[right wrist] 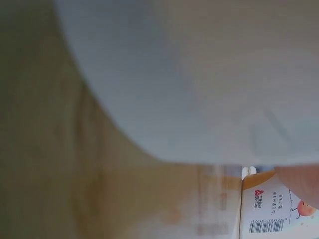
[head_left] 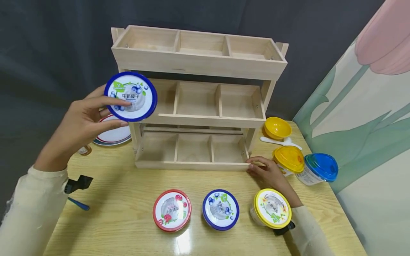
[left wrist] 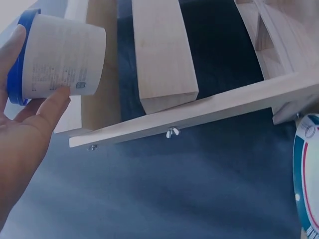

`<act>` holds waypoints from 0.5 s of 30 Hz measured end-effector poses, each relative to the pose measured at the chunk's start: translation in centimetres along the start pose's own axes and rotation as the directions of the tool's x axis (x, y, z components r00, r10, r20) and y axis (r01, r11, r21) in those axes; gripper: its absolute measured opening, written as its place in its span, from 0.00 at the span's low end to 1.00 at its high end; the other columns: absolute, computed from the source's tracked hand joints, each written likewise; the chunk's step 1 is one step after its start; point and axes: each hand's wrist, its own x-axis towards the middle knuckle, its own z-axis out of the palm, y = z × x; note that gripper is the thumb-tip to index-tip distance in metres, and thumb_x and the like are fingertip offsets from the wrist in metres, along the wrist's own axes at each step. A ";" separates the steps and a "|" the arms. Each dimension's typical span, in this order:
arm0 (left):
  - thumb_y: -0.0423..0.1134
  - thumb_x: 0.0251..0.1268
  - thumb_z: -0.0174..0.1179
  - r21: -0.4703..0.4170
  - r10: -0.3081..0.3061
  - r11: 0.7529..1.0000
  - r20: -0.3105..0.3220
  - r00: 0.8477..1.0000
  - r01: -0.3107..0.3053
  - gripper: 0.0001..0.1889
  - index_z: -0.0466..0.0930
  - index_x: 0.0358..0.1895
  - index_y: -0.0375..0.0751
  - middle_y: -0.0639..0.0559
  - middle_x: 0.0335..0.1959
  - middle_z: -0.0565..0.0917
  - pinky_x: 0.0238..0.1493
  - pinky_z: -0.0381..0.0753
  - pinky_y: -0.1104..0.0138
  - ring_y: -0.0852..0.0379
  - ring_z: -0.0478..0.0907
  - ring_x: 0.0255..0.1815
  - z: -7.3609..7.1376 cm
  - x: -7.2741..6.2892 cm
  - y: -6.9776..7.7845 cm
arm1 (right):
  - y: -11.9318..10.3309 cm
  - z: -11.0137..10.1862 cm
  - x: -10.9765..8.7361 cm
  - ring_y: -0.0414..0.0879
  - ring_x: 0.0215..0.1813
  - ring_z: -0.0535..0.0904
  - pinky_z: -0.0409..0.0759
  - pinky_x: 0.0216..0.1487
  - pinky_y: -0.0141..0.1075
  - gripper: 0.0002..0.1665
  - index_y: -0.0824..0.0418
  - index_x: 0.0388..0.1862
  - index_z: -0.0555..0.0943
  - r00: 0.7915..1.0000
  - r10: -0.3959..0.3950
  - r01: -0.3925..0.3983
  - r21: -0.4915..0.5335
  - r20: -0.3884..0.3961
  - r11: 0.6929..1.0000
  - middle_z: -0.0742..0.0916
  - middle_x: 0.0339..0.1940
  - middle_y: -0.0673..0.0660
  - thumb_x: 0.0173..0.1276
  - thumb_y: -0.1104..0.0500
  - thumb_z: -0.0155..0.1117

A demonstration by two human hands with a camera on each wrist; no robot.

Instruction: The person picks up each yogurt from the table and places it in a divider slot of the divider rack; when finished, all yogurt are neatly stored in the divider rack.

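My left hand (head_left: pixel 84 112) holds a blue-lidded tub (head_left: pixel 131 96) up at the left end of the middle tier of a wooden shelf rack (head_left: pixel 198 67). Its fingers and thumb grip round the tub, the lid with blueberry pictures facing the head camera. In the left wrist view the white side of the tub shows beside the rack's upright. Down at the front right corner of the bottom tier, my right hand (head_left: pixel 269 174) grips the wood between fingers and thumb. A yellow-lidded tub (head_left: pixel 273 208) overlaps the right forearm. A blurred pale shape fills most of the right wrist view.
On the table (head_left: pixel 121 213) stand a red-lidded tub (head_left: pixel 172 210) and another blue-lidded tub (head_left: pixel 221 209). To the right are a yellow bowl (head_left: pixel 277 128), a white spoon (head_left: pixel 282 142), a yellow-capped tub (head_left: pixel 289 159) and a blue-capped tub (head_left: pixel 320 169). Plates (head_left: pixel 115 133) lie behind my left hand.
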 end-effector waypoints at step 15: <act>0.20 0.68 0.71 0.207 -0.097 0.973 -0.019 0.995 0.099 0.25 0.85 0.67 0.35 0.47 0.83 0.65 0.64 0.78 0.74 0.43 0.70 0.76 1.6 2.5 -2.1 | -0.1 0.2 -0.3 0.52 0.53 0.89 0.88 0.56 0.36 0.15 0.75 0.63 0.82 1.000 -0.005 0.004 -0.028 -0.015 1.000 0.83 0.64 0.76 0.84 0.71 0.59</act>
